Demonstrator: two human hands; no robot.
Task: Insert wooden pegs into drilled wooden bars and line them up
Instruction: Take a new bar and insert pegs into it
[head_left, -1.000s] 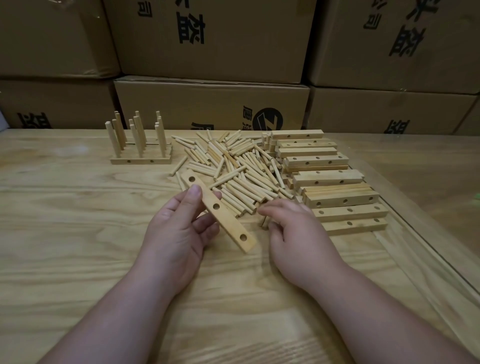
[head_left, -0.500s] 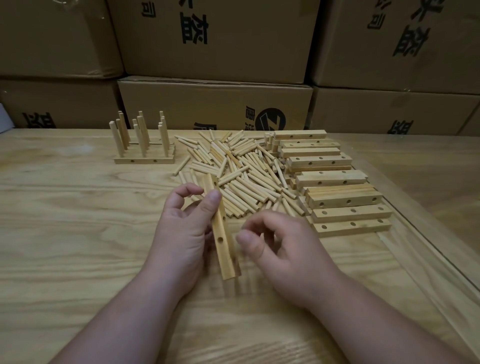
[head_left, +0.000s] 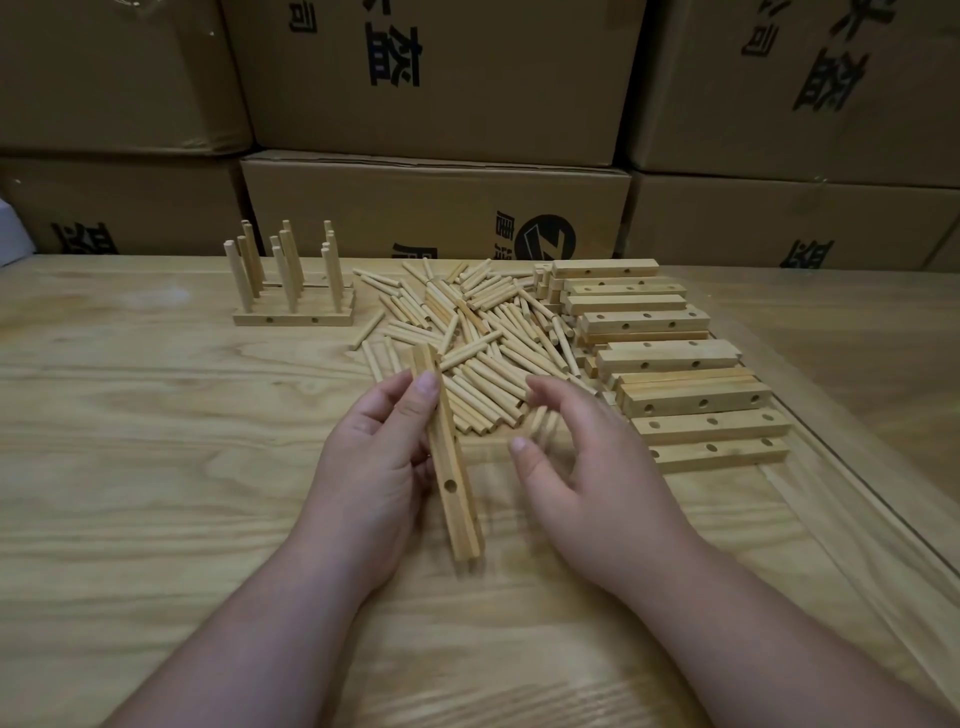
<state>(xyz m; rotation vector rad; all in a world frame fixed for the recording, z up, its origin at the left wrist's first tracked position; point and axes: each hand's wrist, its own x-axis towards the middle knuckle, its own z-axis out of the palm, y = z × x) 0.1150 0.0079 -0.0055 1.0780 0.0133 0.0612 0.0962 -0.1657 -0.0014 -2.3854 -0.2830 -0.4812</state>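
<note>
Two bare hands are seen nearest the camera, above a pale, grained wooden worktop (head_left: 130, 467). A long, pale, square-section wooden bar with drilled round holes (head_left: 451, 483) is held by the left hand (head_left: 374, 467), the fingers and thumb curled round its upper half; its long axis runs almost straight away from the person, the near end low by the worktop and the far end raised toward the peg pile. One hole is shown on the face turned toward the right hand (head_left: 587, 467). The right hand is held just beside the bar, its fingers loosely curled and blurred; something peg-like appears at the fingertips, but whether a peg is actually gripped cannot be told.

Beyond the hands, a loose heap of short, pale, round wooden pegs (head_left: 483, 338) is spread on the worktop, lying directly ahead of the right hand and nearer to it than to the left. By judgement, the coming move turns on this: a peg is to be brought by the right hand sideways to the hole facing it, across the bar's long axis.

Right of the heap, a stack of undrilled-looking and drilled pale wooden bars (head_left: 675, 374) is laid crosswise. Farther left, finished bars with upright pegs (head_left: 291, 291) are lined up. Behind everything, brown cardboard boxes with dark print (head_left: 441, 93) are stacked.
</note>
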